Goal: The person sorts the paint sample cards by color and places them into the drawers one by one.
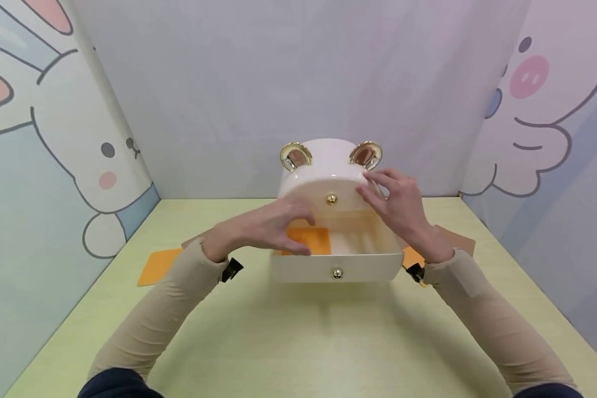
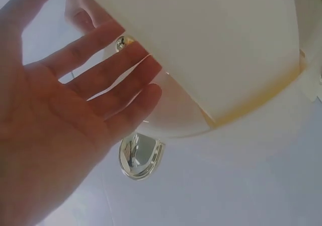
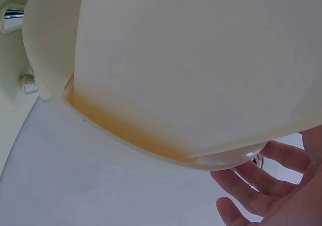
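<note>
While both arms reach forward, left hand (image 1: 271, 228) and right hand (image 1: 395, 200) flank the box (image 1: 328, 182), fingers spread

My head camera looks forward and down over both my hands; each wrist camera peers up, very close, sharing the cream box (image 1: 330, 182) between my palms.

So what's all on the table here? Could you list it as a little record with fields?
box: cream bear-shaped drawer box, gold ears, on the table
drawer: bottom drawer pulled out, gold knob
inside drawer: orange card
left hand: left hand over the open drawer, fingers spread
right hand: right hand fingers on the box's right side
beside box: orange card on table
</note>
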Available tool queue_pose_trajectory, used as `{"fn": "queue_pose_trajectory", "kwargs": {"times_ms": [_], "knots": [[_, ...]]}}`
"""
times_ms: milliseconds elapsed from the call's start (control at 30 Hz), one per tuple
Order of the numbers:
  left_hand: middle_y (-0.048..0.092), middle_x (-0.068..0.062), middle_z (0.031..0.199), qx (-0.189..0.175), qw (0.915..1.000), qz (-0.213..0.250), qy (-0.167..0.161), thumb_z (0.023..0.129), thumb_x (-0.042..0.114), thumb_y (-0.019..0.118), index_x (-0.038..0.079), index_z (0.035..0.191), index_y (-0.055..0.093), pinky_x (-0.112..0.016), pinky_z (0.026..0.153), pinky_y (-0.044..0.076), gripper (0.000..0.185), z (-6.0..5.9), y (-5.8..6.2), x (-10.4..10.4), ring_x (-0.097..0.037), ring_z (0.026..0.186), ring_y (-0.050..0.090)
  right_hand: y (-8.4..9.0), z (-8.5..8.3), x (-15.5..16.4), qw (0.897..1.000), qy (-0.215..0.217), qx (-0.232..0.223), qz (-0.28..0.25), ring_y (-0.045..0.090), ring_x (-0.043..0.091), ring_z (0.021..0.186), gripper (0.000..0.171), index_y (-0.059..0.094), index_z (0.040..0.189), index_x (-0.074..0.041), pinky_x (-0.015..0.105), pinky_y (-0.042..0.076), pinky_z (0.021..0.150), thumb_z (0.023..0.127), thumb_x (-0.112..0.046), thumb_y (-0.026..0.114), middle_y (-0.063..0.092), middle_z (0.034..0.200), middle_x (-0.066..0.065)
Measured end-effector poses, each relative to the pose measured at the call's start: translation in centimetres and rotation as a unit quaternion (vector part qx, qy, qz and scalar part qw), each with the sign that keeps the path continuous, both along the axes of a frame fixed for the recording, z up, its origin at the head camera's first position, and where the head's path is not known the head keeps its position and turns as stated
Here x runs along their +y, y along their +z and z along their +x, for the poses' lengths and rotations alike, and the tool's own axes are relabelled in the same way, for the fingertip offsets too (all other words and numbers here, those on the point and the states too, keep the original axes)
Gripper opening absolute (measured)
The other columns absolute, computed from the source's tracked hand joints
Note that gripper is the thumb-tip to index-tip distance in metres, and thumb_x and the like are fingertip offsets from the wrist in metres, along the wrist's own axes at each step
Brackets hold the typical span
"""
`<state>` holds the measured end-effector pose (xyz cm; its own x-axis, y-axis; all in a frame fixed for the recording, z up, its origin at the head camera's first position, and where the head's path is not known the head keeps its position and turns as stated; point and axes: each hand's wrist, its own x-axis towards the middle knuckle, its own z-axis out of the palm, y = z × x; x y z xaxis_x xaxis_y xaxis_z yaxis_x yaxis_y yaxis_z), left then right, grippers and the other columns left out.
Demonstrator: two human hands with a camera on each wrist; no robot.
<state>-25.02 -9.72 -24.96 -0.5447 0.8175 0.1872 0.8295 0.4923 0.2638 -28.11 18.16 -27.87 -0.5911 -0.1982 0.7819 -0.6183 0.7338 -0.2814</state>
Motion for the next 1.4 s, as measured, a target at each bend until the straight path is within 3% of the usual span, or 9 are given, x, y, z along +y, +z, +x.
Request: {"fn": "queue_pose_trajectory", "kwargs": {"times_ms": [167, 267, 400, 500, 633, 800, 967, 1200, 1400], "knots": [[0.068, -0.006, 0.107, 0.006, 0.9962, 0.079, 0.036, 0.082, 0.030, 0.076, 0.007, 0.102, 0.066, -0.039, 0.094, 0.047, 0.032, -0.1, 0.1, -3.0, -0.022, 0.101, 0.060, 0.0, 0.1, -0.1, 1.000, 0.000, 0.000, -0.001, 0.064, 0.034, 0.083, 0.035, 0.072, 0.110, -0.002, 0.044, 0.034, 0.075, 0.082, -0.022, 0.076, 0.070, 0.101, 0.019], [0.068, -0.009, 0.107, 0.003, 0.9895, 0.101, 0.103, 0.082, 0.026, 0.077, 0.005, 0.104, 0.066, -0.043, 0.093, 0.048, 0.032, -0.6, -0.3, -6.5, -0.026, 0.102, 0.061, 0.0, 0.2, -0.2, 1.000, 0.005, 0.002, -0.002, 0.064, 0.035, 0.082, 0.034, 0.072, 0.110, -0.002, 0.043, 0.034, 0.074, 0.082, -0.022, 0.077, 0.071, 0.100, 0.019], [0.062, -0.016, 0.122, -0.029, 0.9719, 0.060, 0.226, 0.083, 0.029, 0.075, 0.001, 0.118, 0.062, -0.051, 0.100, 0.043, 0.046, -2.0, -2.3, -12.6, -0.033, 0.116, 0.055, 0.1, 0.2, -0.2, 1.000, 0.009, 0.008, -0.003, 0.065, 0.035, 0.083, 0.034, 0.072, 0.110, -0.002, 0.040, 0.033, 0.071, 0.082, -0.021, 0.077, 0.071, 0.100, 0.019], [0.054, -0.026, 0.132, -0.064, 0.9538, 0.009, 0.293, 0.085, 0.029, 0.073, -0.005, 0.128, 0.054, -0.058, 0.102, 0.039, 0.058, -2.8, -4.3, -17.1, -0.043, 0.122, 0.049, 0.3, 0.2, -0.1, 1.000, 0.008, 0.011, -0.007, 0.065, 0.036, 0.085, 0.034, 0.072, 0.109, -0.001, 0.039, 0.033, 0.070, 0.081, -0.020, 0.077, 0.071, 0.100, 0.019], [0.044, -0.036, 0.137, -0.125, 0.9347, -0.063, 0.327, 0.082, 0.028, 0.075, -0.011, 0.133, 0.046, -0.064, 0.100, 0.038, 0.071, -2.8, -6.9, -21.9, -0.053, 0.124, 0.042, 0.3, 0.3, -0.1, 1.000, 0.006, 0.009, -0.008, 0.065, 0.036, 0.087, 0.033, 0.072, 0.109, -0.001, 0.040, 0.034, 0.071, 0.081, -0.018, 0.077, 0.071, 0.100, 0.020], [0.029, -0.039, 0.145, -0.228, 0.9116, -0.119, 0.320, 0.077, 0.032, 0.080, -0.009, 0.142, 0.035, -0.069, 0.100, 0.033, 0.089, -2.0, -9.7, -25.8, -0.059, 0.129, 0.031, 0.2, 0.4, -0.2, 1.000, 0.013, 0.007, -0.008, 0.064, 0.036, 0.088, 0.033, 0.072, 0.109, -0.001, 0.043, 0.037, 0.073, 0.081, -0.018, 0.077, 0.070, 0.100, 0.020], [0.032, -0.042, 0.142, -0.226, 0.8907, -0.123, 0.375, 0.082, 0.045, 0.072, -0.014, 0.142, 0.027, -0.067, 0.101, 0.034, 0.096, -1.3, -11.3, -26.5, -0.059, 0.126, 0.034, 0.2, 0.4, -0.1, 1.000, 0.016, 0.005, -0.013, 0.064, 0.037, 0.089, 0.033, 0.072, 0.109, 0.000, 0.045, 0.039, 0.074, 0.081, -0.017, 0.077, 0.070, 0.100, 0.020], [0.024, -0.045, 0.142, -0.287, 0.8017, -0.147, 0.504, 0.083, 0.073, 0.049, -0.016, 0.146, 0.002, -0.066, 0.092, 0.040, 0.118, 0.0, -11.2, -24.2, -0.058, 0.122, 0.038, 0.1, 0.3, 0.0, 1.000, 0.019, 0.006, -0.016, 0.064, 0.037, 0.089, 0.033, 0.072, 0.109, 0.000, 0.044, 0.039, 0.074, 0.081, -0.016, 0.077, 0.070, 0.100, 0.021], [0.031, -0.046, 0.136, -0.284, 0.7763, -0.142, 0.545, 0.082, 0.064, 0.060, -0.016, 0.144, 0.006, -0.063, 0.089, 0.042, 0.115, 0.1, -11.3, -23.0, -0.057, 0.113, 0.038, 0.1, 0.2, 0.0, 1.000, 0.022, 0.006, -0.017, 0.064, 0.037, 0.089, 0.032, 0.072, 0.110, -0.001, 0.046, 0.040, 0.076, 0.082, -0.017, 0.077, 0.071, 0.100, 0.020]]}}
